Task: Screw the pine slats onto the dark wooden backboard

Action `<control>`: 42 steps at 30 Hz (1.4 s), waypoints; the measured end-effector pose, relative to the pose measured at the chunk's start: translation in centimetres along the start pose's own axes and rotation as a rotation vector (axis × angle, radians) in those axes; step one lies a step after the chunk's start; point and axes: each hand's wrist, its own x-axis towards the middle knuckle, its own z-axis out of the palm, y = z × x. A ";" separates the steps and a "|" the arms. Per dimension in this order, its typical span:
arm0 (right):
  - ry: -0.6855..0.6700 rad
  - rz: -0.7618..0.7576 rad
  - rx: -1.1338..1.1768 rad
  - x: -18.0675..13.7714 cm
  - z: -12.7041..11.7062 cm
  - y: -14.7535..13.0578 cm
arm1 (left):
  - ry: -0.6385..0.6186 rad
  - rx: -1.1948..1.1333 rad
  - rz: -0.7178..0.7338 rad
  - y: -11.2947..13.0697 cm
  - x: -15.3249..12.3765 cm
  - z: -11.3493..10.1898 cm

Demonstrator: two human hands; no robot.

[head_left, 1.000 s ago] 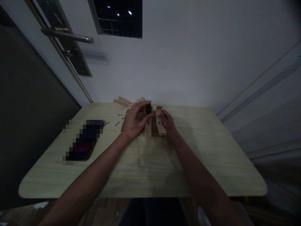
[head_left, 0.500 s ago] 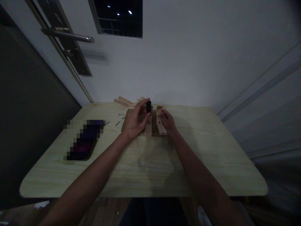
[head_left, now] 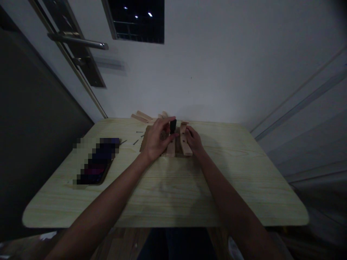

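My left hand (head_left: 157, 140) is closed around a short black upright handle (head_left: 173, 126), its thumb below and a finger on top; the tool's lower end is hidden. Under that hand lies a wooden strip (head_left: 171, 149) on a brown board (head_left: 179, 147), which looks like cardboard. My right hand (head_left: 194, 139) grips the right side of a second wooden strip (head_left: 185, 143) with dark holes in it. This strip lies apart from the first, along the board's right edge.
Several loose wooden pieces (head_left: 141, 116) lie at the table's back edge by the white door. Screws or nails (head_left: 136, 142) are scattered left of the board. A phone (head_left: 101, 159), partly pixelated, rests on the table (head_left: 238, 187). A metal door handle (head_left: 81, 41) juts out at upper left.
My left hand has shifted slightly right and down with the black handle, its finger flatter across the top. The right hand and its wooden strip hold still.
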 end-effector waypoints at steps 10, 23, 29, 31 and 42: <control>-0.002 -0.020 -0.009 0.0 0.0 0.0 | -0.049 -0.091 -0.107 0.2 -0.6 0.0; 0.002 -0.004 0.001 0.0 0.1 0.3 | -0.094 -0.113 -0.018 0.5 0.0 -0.4; 0.001 -0.006 -0.011 0.0 0.0 0.2 | -0.005 0.014 -0.022 0.2 0.3 -0.5; 0.001 -0.005 -0.008 0.0 0.0 0.2 | -0.006 0.008 -0.035 0.2 0.2 -0.4; 0.008 0.004 -0.021 0.0 0.1 0.2 | -0.102 -0.144 -0.091 0.2 -0.5 -0.2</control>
